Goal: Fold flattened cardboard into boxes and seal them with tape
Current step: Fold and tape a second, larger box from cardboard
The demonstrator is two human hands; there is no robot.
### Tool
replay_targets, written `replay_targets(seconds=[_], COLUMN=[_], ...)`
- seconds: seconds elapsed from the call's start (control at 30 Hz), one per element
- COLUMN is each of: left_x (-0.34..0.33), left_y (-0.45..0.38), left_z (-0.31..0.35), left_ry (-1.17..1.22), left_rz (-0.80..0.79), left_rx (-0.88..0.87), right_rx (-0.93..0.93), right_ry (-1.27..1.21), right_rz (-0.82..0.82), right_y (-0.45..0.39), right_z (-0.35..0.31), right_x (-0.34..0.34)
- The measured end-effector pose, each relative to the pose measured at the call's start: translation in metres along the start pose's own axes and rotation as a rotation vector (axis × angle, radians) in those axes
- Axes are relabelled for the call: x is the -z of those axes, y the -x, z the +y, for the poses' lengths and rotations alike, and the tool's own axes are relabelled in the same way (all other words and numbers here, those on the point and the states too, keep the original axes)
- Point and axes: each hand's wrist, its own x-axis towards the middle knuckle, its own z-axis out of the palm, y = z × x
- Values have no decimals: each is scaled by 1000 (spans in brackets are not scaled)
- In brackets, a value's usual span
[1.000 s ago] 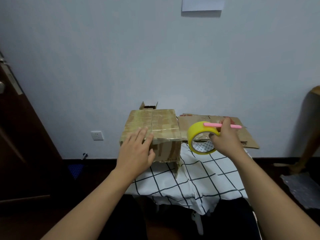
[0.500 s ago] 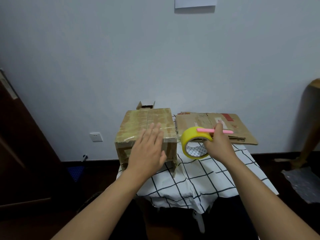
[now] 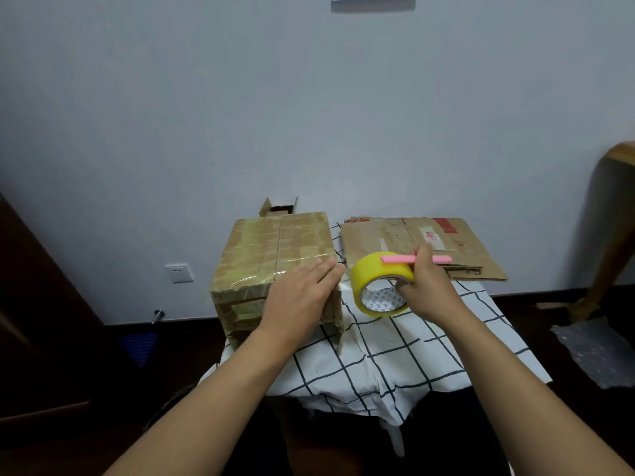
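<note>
Head view, frame centre: flat left hand [image 3: 302,297] presses the box [image 3: 275,255] (light, stiff). Right hand [image 3: 424,290] grips tape roll [image 3: 378,283] and pink cutter [image 3: 415,259].

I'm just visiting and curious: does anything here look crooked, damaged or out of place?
Mostly the box: it is patched all over with uneven, wrinkled tape strips and sits at the table's left edge, apparently overhanging. The tablecloth is rumpled.

Taped box [image 3: 275,249] fills table's left half; flattened cardboard [image 3: 412,242] covers far right. Narrow gap between them blocked by left hand [image 3: 302,297] and tape roll [image 3: 374,273]. Checked cloth [image 3: 412,345] near front edge open for passage.
</note>
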Motion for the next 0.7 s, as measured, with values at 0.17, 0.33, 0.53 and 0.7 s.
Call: replay_targets(seconds=[0.17,0.33,0.53,0.7], left_x=[0,-1,2,2], left_y=[2,-1,-2,-2], left_z=[-6,-4,-1,0], left_ry=[1,3,9,13], left_rz=[42,32,30,30], left_rx=[-34,-41,-31,-11], right_rx=[-28,-122,6,-444], right_ry=[56,-64,53,-919], right_rz=[89,23,145,147], right_y=[2,12,20,16], right_z=[20,34,40,34], right_x=[4,-14,-21,-29])
